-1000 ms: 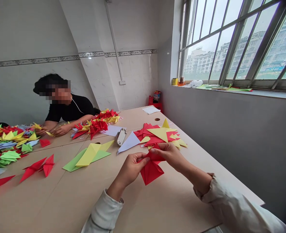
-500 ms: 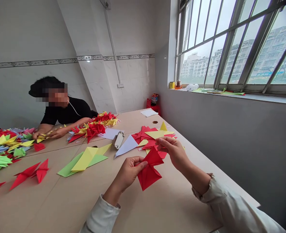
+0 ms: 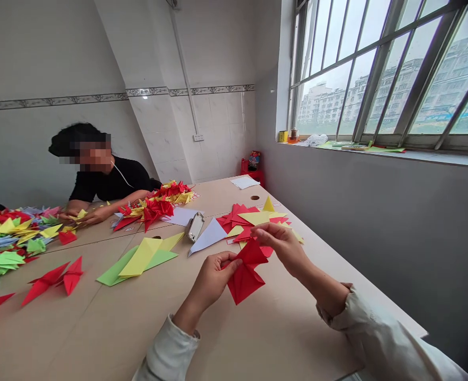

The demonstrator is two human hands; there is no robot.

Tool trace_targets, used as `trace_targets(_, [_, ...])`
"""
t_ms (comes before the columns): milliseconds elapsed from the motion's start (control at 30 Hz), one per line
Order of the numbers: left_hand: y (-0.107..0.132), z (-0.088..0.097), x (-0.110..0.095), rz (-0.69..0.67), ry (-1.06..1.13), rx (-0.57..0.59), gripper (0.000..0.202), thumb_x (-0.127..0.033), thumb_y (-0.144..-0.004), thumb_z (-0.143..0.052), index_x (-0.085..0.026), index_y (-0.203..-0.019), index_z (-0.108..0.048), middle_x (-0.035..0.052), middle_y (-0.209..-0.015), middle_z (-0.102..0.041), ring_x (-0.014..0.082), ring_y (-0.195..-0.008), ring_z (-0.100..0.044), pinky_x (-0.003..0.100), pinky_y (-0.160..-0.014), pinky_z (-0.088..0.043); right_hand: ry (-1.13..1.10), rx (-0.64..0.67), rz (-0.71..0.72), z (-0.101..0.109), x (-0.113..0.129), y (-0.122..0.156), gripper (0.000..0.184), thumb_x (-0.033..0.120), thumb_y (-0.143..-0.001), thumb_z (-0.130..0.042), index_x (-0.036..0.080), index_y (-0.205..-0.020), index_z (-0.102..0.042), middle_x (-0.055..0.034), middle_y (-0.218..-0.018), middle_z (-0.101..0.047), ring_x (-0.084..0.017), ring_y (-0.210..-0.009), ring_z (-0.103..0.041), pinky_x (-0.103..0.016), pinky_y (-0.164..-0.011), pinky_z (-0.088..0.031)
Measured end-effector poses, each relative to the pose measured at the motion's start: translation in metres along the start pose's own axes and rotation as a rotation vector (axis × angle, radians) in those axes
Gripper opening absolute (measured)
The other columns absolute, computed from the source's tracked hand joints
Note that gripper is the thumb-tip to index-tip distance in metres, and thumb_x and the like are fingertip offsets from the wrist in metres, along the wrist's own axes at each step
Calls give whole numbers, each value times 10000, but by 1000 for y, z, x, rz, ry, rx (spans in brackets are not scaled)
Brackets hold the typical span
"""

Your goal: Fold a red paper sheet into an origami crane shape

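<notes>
The left hand (image 3: 217, 279) and right hand (image 3: 280, 246), both partly closed, pinch a folded red paper shape (image 3: 245, 284) above a pale wooden bench (image 3: 99, 338), near its window-side edge. A loose pinch could drop it among the nearby red and yellow paper pieces (image 3: 253, 216).

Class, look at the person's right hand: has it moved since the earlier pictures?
Yes, forward along the table: the right hand now reaches past the tip of the white paper triangle, having started nearer the person.
</notes>
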State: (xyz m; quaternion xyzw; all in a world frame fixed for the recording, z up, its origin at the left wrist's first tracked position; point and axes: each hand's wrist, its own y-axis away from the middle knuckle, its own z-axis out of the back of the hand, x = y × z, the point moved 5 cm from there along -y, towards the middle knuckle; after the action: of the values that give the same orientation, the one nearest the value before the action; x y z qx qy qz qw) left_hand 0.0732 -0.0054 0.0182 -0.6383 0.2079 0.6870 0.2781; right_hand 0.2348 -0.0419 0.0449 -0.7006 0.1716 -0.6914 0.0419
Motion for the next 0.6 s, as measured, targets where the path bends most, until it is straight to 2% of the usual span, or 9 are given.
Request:
trace_targets(67, [0,1,-2,-29,-6,-15,291,-401,-819,-620,-150,-942,-702,74,-875,-706,217,-831,-631,285,-711,-490,60,105,-19,-8,-3,3,325,443,-731,-697,198,-932,-628,-16,-856,-627,-139,-735,-546,-252,-627,-429])
trace_targets(100, [0,1,-2,-40,-10,-15,298,-399,-829,-608,-154,-972,-699,76,-893,-708,223,-855,-633,293,-730,-495,109,142,-26,-12,-4,5,295,429,-727,-703,186,-868,-612,0,-787,-601,-126,-685,-520,-237,-582,-403])
trace_targets(167, [0,0,-3,-53,-9,-5,310,-386,-833,-608,-161,-1032,-685,82,-947,-708,233,-899,-636,312,-772,-503,206,153,-25,-17,-8,8,308,420,-737,-690,167,-665,-530,37,-619,-490,-95,-572,-425,-218,-500,-318])
trace_targets(233, [1,-1,-2,-50,21,15,344,-356,-809,-648,-172,-1099,-657,85,-1005,-701,241,-925,-640,332,-800,-511,254,121,-7,-18,-10,9,387,418,-763,-659,169,-571,-433,55,-556,-392,-81,-531,-346,-218,-470,-254])
trace_targets(333, [1,-3,-2,-46,62,44,382,-326,-790,-674,-177,-1140,-636,89,-1046,-693,246,-930,-646,348,-813,-521,262,98,21,-17,-10,9,372,411,-779,-638,173,-583,-431,48,-570,-409,-90,-549,-352,-221,-477,-266])
trace_targets(600, [2,-2,-8,-29,48,86,320,-351,-836,-608,-153,-1080,-674,89,-987,-710,253,-921,-644,348,-818,-498,327,79,67,-19,-5,12,356,407,-788,-624,184,-582,-438,31,-592,-435,-113,-576,-384,-238,-503,-291])
